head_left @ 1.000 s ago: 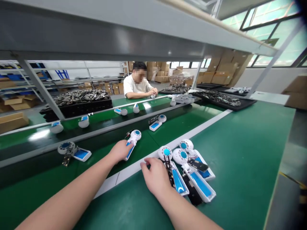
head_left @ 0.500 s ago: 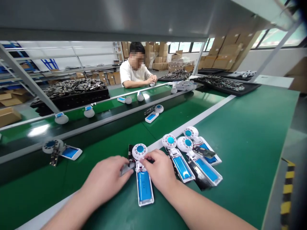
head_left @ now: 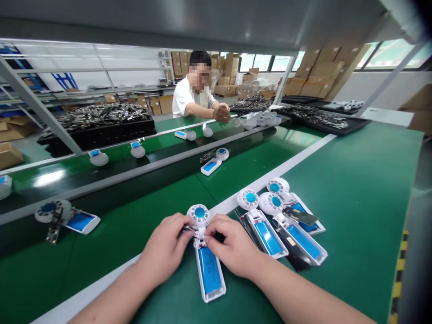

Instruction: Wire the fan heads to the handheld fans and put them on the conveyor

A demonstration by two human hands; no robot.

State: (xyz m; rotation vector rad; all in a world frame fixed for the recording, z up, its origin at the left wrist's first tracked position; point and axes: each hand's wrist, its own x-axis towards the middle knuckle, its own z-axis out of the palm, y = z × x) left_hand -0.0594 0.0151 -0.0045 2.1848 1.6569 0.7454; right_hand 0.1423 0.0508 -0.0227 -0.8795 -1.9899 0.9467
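Note:
A white handheld fan with a blue battery in its open handle lies on the green table in front of me, its round head pointing away. My left hand is closed at the left of the fan's neck, pinching something thin and dark, mostly hidden by the fingers. From the right, my right hand pinches at the neck, where small wires show; what its fingertips hold is too small to make out. Just to the right, several similar open fans lie close together with dark circuit boards beside or across them.
A conveyor belt past the table's white edge carries more open fans. Across it a person reaches over a second belt with white fans. Black trays of parts stand at the back; a grey shelf hangs overhead.
My left hand has moved in to the fan's neck, and its fingers have closed. The dark board beside the fan head is no longer visible. The person opposite has stretched their arms to the right.

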